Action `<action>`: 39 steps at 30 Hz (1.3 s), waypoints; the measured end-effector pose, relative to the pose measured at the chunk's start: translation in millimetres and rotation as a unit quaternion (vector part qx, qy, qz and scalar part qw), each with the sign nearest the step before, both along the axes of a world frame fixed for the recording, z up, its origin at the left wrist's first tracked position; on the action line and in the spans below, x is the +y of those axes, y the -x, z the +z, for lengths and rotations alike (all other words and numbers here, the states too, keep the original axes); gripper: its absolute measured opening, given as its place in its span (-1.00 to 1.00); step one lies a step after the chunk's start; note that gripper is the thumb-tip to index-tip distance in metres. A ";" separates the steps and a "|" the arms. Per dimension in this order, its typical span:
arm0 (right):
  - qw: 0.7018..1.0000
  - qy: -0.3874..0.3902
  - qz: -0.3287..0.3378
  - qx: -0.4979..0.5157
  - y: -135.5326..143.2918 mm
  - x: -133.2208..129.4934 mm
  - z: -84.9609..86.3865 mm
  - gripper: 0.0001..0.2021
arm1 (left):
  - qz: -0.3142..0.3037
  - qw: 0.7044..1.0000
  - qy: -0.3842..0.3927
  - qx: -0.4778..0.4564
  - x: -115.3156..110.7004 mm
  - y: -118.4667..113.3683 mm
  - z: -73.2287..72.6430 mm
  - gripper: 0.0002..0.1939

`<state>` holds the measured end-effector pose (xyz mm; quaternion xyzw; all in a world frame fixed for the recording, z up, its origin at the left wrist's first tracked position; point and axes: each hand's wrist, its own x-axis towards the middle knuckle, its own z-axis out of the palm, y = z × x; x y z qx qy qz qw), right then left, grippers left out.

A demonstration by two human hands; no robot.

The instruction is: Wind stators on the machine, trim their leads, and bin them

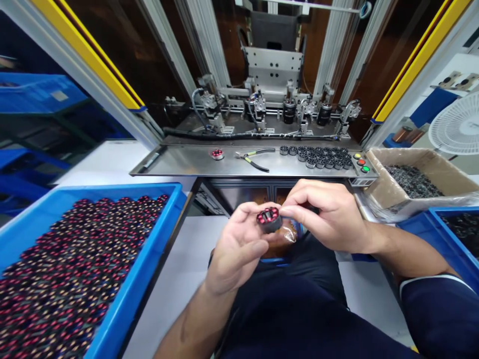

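A small round black part with red windings (269, 219) rests in my left hand (241, 244), its fingers curled around the lower side and the thumb near its front edge. My right hand (329, 214) is at the part's right rim, thumb and forefinger pinched together there; whether something thin is between them is too small to tell. Beyond the hands, a similar red-wound part (217, 154) sits on the metal shelf (172, 162), left of pliers with yellow-and-black handles (256, 158). Rows of black round parts (324, 156) stand on the shelf's right side.
A blue bin (178, 192) full of wound parts is at the left. Machine fixtures (258, 107) stand behind the shelf, with coloured buttons (361, 162) at its right end. On the right are a cardboard box (385, 192), another blue bin (415, 227) and a white fan (458, 127).
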<state>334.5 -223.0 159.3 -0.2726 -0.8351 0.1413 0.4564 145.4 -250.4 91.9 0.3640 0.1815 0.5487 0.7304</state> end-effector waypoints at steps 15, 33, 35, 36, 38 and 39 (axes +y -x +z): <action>0.997 0.028 0.058 0.049 -2.6 4.3 -3.5 -0.81 | -0.185 0.982 0.028 0.017 11.9 -3.7 -1.0 -0.61; 0.981 0.104 0.009 0.161 11.5 -3.2 -15.0 -0.81 | 0.178 0.961 -0.185 0.104 10.1 -13.9 -9.0 -0.52; 0.971 0.139 -0.007 0.196 14.4 -6.2 -15.9 -0.80 | 0.179 0.964 -0.168 0.102 11.6 -12.7 -9.1 -0.55; 0.961 0.168 -0.012 0.218 15.6 -8.3 -16.7 -0.80 | 0.174 0.968 -0.155 0.095 12.6 -11.9 -9.4 -0.56; 0.931 0.253 -0.007 0.262 17.7 -13.0 -19.7 -0.80 | 0.156 0.976 -0.129 0.075 15.0 -9.7 -10.6 -0.55; 0.911 0.303 0.003 0.279 18.6 -15.4 -21.9 -0.80 | 0.144 0.981 -0.117 0.063 16.1 -8.6 -11.3 -0.55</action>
